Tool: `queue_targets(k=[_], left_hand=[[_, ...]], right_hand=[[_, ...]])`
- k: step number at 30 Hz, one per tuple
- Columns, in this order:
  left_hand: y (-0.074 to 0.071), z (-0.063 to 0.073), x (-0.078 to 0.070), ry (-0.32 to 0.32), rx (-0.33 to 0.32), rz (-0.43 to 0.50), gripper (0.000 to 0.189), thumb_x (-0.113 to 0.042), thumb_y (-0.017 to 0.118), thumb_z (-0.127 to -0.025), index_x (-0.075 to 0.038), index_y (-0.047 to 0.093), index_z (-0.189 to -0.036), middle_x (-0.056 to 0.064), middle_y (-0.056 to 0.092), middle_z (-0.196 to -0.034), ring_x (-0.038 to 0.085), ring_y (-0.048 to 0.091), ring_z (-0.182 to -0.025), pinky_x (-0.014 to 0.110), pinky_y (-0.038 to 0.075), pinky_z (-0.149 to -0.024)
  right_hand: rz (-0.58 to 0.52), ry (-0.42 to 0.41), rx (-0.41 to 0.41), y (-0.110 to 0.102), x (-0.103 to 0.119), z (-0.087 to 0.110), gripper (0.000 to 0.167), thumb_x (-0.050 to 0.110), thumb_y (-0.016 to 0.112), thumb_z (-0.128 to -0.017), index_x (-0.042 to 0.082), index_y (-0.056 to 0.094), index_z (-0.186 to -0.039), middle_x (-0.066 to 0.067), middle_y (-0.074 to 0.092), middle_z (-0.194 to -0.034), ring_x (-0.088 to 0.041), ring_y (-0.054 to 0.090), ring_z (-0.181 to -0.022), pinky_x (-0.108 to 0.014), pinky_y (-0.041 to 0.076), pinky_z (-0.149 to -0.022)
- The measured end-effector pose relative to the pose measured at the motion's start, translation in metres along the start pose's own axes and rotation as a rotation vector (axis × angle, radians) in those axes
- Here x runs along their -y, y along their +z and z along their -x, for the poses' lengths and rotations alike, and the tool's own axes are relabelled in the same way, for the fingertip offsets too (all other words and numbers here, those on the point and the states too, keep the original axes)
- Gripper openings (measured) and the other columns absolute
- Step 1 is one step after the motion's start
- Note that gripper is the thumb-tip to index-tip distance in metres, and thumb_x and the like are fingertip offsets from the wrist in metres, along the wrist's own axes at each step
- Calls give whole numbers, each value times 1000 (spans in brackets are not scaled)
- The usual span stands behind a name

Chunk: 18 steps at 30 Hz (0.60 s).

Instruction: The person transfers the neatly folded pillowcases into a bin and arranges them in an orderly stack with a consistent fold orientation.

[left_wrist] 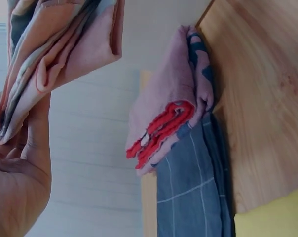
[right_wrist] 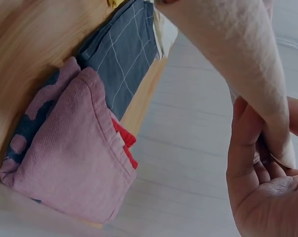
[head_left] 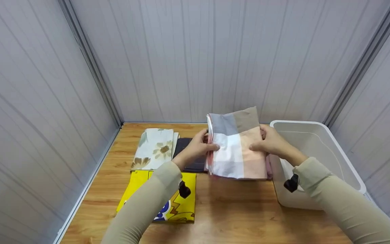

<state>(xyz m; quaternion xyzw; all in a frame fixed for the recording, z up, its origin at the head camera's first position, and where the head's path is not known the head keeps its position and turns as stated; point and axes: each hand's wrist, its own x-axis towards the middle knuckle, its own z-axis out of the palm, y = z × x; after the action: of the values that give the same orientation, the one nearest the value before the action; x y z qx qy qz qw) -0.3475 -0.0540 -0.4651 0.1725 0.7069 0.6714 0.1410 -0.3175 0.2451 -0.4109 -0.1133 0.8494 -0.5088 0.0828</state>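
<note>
A folded checked cloth point(head_left: 235, 145) in grey, white, brown and peach is held up between both hands. My left hand point(head_left: 197, 148) pinches its left edge, thumb in front; in the left wrist view the cloth's layered folds point(left_wrist: 55, 59) rise from the fingers. On the opposite edge, my right hand point(head_left: 276, 144) pinches the cloth with the thumb in front and fingers behind. Under and behind it lie a folded pink cloth point(right_wrist: 80, 153) with a dark patterned side and red edging, and a dark blue-grey cloth point(right_wrist: 122, 54) with white lines.
A white floral folded cloth point(head_left: 156, 149) lies at the back left of the wooden table point(head_left: 235, 210). In front of it is a yellow printed cloth point(head_left: 185, 203), partly behind the left sleeve. At the right stands a white plastic bin point(head_left: 347, 159). Panel walls enclose the table.
</note>
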Motion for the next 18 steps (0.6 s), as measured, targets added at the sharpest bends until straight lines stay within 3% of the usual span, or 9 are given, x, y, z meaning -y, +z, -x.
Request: queue_targets(k=[7, 12, 18], left_hand=[[12, -11, -11, 8, -18, 8, 73, 2, 79, -88, 1, 48, -154, 26, 68, -137, 24, 70, -108, 42, 66, -93], [25, -22, -18, 14, -59, 10, 65, 2, 78, -89, 3, 50, -148, 24, 69, -133, 21, 69, -106, 36, 65, -91], [41, -33, -27, 26, -67, 35, 56, 3, 77, -89, 5, 53, -139, 23, 74, -124, 17, 70, -96, 30, 64, -81]], right_hand=[[-4, 91, -1, -20, -3, -2, 86, 5, 83, -89, -8, 34, -159, -10, 69, -99, -11, 70, -67, -30, 60, -52], [-23, 126, -4, -36, -5, -4, 80, 3, 82, -90, -8, 38, -155, -8, 70, -95, -13, 72, -67, -31, 62, -55], [18, 153, -23, -56, -10, -5, 80, 6, 83, -91, -8, 38, -155, -14, 67, -112, -14, 73, -73, -33, 65, -62]])
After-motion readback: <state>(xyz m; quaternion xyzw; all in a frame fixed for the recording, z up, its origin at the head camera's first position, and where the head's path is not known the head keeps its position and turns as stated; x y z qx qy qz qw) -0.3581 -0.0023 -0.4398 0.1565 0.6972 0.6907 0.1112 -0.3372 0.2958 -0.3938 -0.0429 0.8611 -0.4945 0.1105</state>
